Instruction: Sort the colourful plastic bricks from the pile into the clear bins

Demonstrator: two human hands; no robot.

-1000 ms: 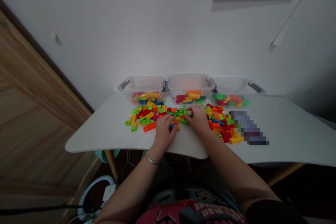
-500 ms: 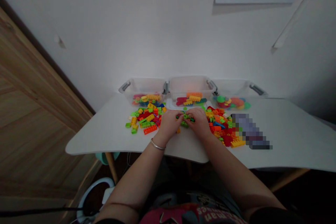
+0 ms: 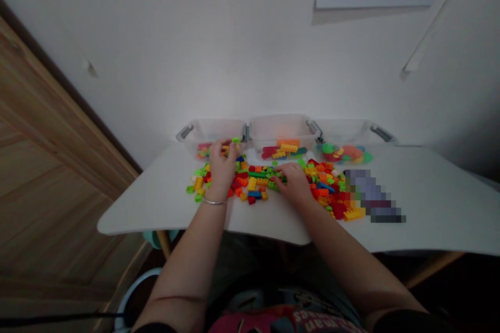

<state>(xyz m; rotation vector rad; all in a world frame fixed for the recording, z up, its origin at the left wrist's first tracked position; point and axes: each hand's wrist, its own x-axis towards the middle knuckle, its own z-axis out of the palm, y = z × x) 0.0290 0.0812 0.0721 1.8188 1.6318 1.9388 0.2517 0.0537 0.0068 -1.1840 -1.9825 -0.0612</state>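
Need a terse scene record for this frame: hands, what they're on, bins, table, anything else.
left hand: bare, by the left bin, fingertips pinching a lime-green plastic brick
right hand: bare, fingers on loose green plastic bricks
bins: three clear plastic bins with grey handles, in a row by the wall, holding coloured plastic pieces
table: white table, spread with loose multicoloured plastic bricks
rest: thin silver bangle on left wrist; pixelated, unidentifiable object on table

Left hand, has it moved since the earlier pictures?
Yes, forward and leftward: the left hand now reaches the front of the left clear plastic bin.
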